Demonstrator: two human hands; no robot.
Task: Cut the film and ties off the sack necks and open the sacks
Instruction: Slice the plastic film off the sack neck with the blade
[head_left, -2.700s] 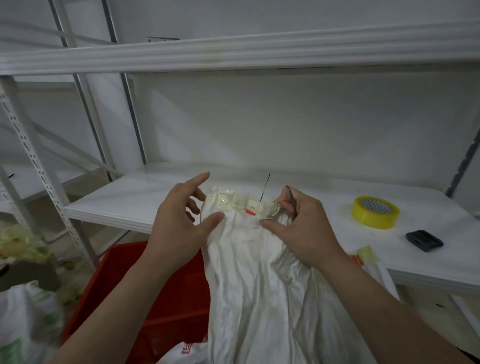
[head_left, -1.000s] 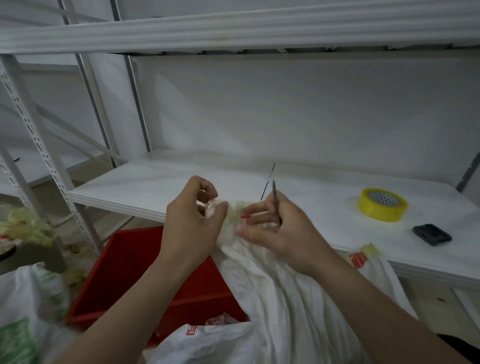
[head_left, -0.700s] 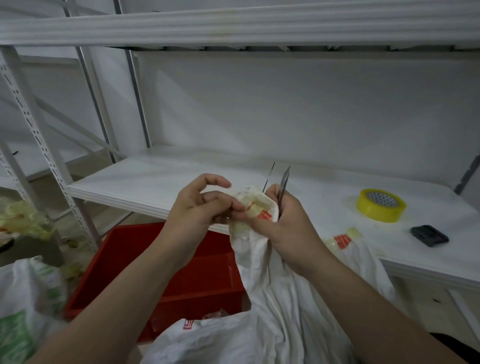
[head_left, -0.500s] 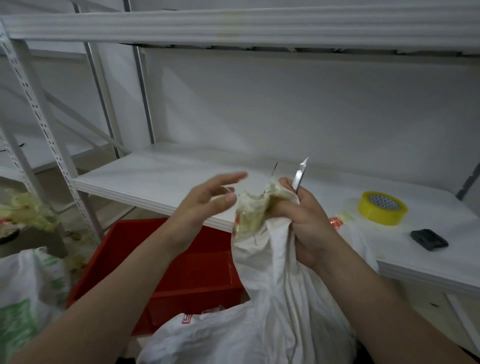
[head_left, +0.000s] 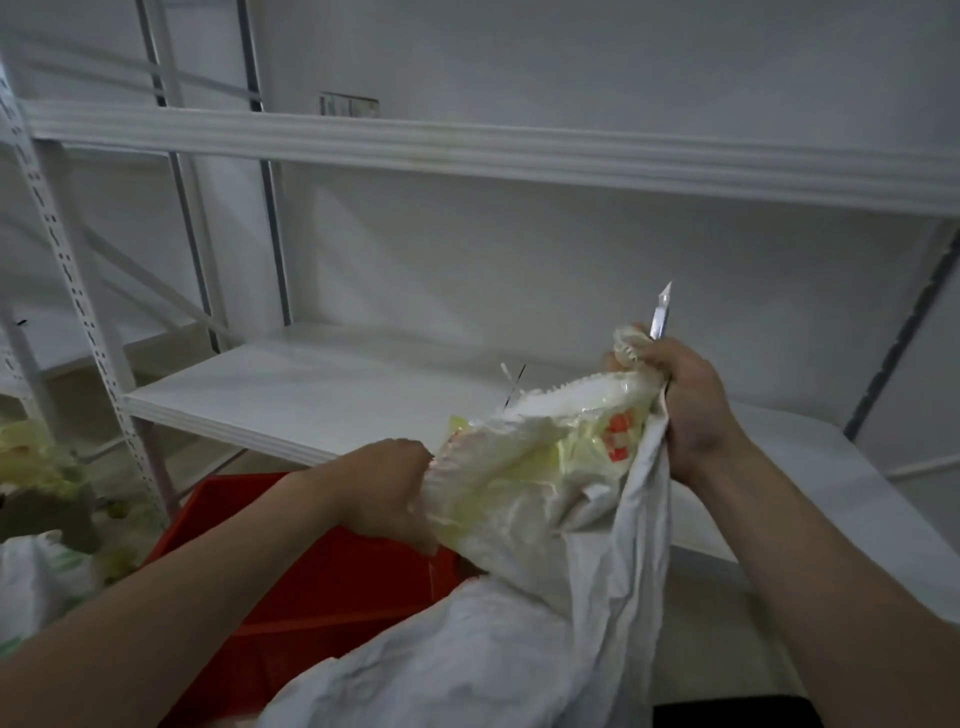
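Observation:
A white woven sack (head_left: 519, 639) hangs in front of me, its neck (head_left: 550, 457) pulled wide between both hands. Yellowish film with red marks (head_left: 615, 441) clings to the spread mouth. My left hand (head_left: 387, 488) grips the left edge of the mouth. My right hand (head_left: 680, 400) grips the right edge, bunched in the fist, together with a thin knife (head_left: 660, 312) whose blade points up and away from the sack. The inside of the sack is hidden.
A red crate (head_left: 322, 571) stands on the floor under my left arm. A white shelf (head_left: 311, 400) runs behind the sack, with another shelf beam (head_left: 467, 150) above it. More sacks and yellow scraps (head_left: 36, 519) lie at the left.
My left hand, which was open beside the neck, has taken hold of its left edge. My hands have drawn apart and spread the mouth. The view has tilted up, and the tape roll is out of view.

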